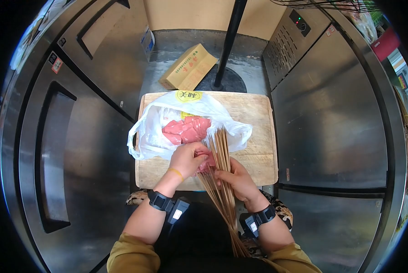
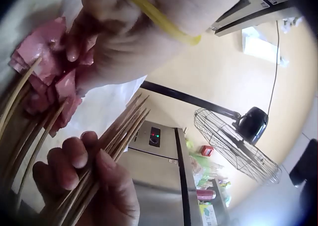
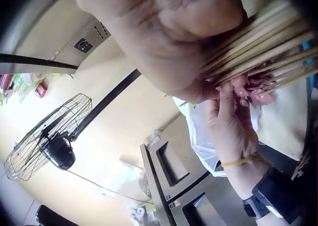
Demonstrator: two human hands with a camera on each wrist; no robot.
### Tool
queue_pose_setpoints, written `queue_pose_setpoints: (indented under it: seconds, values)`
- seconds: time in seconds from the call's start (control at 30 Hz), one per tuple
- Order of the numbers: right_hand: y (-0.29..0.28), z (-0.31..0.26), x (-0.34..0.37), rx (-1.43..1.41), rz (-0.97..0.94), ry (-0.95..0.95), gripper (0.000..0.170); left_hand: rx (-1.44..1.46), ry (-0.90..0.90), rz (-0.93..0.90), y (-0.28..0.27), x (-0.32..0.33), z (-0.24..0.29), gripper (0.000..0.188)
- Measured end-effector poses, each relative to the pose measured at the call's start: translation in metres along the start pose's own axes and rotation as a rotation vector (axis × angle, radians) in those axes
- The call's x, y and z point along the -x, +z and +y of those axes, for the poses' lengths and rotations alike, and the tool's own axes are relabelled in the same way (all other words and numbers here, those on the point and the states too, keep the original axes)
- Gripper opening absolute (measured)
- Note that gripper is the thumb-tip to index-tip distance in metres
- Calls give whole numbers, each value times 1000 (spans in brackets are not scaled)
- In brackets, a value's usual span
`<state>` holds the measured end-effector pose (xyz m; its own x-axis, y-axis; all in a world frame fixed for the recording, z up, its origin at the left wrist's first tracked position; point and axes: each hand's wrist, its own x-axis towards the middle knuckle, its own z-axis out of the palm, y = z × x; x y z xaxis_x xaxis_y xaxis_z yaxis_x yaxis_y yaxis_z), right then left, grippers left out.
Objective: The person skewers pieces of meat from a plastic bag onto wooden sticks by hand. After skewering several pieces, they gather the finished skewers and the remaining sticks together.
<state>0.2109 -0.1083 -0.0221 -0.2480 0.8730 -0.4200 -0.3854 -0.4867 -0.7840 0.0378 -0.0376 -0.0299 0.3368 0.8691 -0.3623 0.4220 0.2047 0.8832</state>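
Many thin skewers clamped in right fingers, pink meat pinched in left fingers, white bag nearby

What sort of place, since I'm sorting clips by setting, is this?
Probably a commercial kitchen's prep area, judging by the stainless-steel refrigerator cabinets, wooden cutting board and sliced raw meat.

Raw pink meat slices – glossy, overlapping – lie in an open white plastic bag towards the board's far left corner. Thin tan wooden skewers form a long bundle across its near edge – several splayed leftward, with folded meat at their upper ends.
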Motion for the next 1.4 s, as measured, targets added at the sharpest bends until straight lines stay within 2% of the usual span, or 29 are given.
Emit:
queue_pose_setpoints:
  seconds: [0.07,0.17,0.3,0.4,0.43,0.57,0.67,0.77,0.87,0.97,1.07,1.17,1.37,1.4]
  values:
    - [2,-5,1,-93,-29,45,28,-8,-5,-50,-5,-1,2,7]
    - [-4,-7,1,-86,-11,88,28,-107,190,13,-5,-16,-32,7]
    - [-11,-23,9,-192,-65,0,30,-235,159,40,-5,-12,-30,13]
    - [-4,-37,19,-210,-79,-17,21,-315,173,17,-5,-12,-25,15]
    - [-8,-32,17,-256,-125,15,30,-354,189,23,-6,-9,-21,16]
    - [-4,-15,6,-163,-86,150,32,-447,224,117,-7,-7,-17,20]
    - [1,-10,1,-133,-39,130,33,-307,150,97,-20,-4,-2,22]
    - [1,-9,2,-117,-37,130,31,-263,93,297,-27,-9,4,22]
    - [4,-7,3,-68,3,89,34,-400,287,564,-27,-18,-8,23]
    - [5,-7,2,-42,7,49,32,-617,404,615,-22,-21,-11,25]
    - [5,-6,1,-40,1,41,32,-667,315,606,-19,-20,-5,24]
    - [4,-2,2,-52,18,49,36,-688,365,653,-17,-22,-6,20]
    - [2,0,1,-33,31,8,39,-401,241,541,-30,-23,-8,13]
    - [2,1,0,-33,17,9,40,-409,272,572,-31,-24,-9,12]
